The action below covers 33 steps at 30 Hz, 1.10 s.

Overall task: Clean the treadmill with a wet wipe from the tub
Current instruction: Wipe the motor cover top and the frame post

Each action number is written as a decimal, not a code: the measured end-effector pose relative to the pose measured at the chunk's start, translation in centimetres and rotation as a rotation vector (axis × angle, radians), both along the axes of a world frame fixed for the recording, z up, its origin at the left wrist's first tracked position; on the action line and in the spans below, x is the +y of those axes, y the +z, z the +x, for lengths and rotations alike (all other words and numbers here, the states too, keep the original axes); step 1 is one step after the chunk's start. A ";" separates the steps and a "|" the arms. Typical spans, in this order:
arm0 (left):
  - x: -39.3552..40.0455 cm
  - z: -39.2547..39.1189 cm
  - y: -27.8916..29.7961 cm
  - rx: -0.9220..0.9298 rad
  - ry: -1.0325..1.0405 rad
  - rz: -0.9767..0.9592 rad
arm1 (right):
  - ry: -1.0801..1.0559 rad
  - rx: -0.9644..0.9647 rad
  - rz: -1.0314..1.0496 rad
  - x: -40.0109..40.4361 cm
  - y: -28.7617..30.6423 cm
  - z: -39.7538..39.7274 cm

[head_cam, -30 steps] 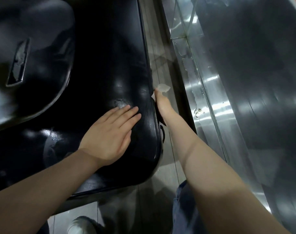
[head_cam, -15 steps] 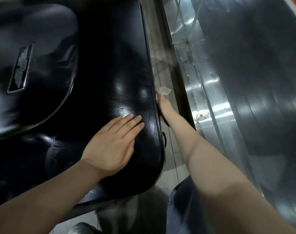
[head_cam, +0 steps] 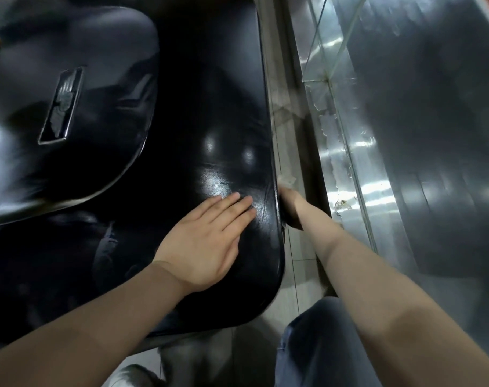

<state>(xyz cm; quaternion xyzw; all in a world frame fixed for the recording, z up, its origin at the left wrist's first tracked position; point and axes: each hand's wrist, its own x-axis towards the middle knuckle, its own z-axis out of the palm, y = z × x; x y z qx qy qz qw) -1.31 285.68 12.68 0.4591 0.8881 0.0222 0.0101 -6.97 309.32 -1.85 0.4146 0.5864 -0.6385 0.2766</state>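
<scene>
— What can't we make out?
— The right hand [head_cam: 289,203]: its fingers drop behind the treadmill's [head_cam: 182,107] glossy black side edge, so their state is hidden. One pale wet wipe [head_cam: 286,180] shows at its tip.
— And the counts?
— Two hands. The left hand [head_cam: 207,241] lies flat on top, fingers straight together. Shiny metal panel [head_cam: 405,135] on the right.

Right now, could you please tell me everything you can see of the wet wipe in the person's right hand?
Only a small crumpled corner of the wet wipe shows: white, thin, slightly translucent and blurred. It sticks up past the fingertips of the right hand, which holds it against the right side edge of the glossy black treadmill cover. The rest is hidden behind the hand and the edge, so its size and dampness cannot be judged.
</scene>
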 end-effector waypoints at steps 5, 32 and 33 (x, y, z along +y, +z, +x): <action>0.0 -0.1 0.1 -0.012 -0.001 -0.017 | -0.078 -0.023 0.020 -1.0 3.7 2.9; 5.3 5.7 22.4 -1.757 1.043 1.005 | -0.624 0.281 -0.581 -4.6 39.5 18.1; 5.3 6.1 23.3 -1.723 1.078 1.013 | -0.622 0.246 -0.550 -4.6 40.1 18.5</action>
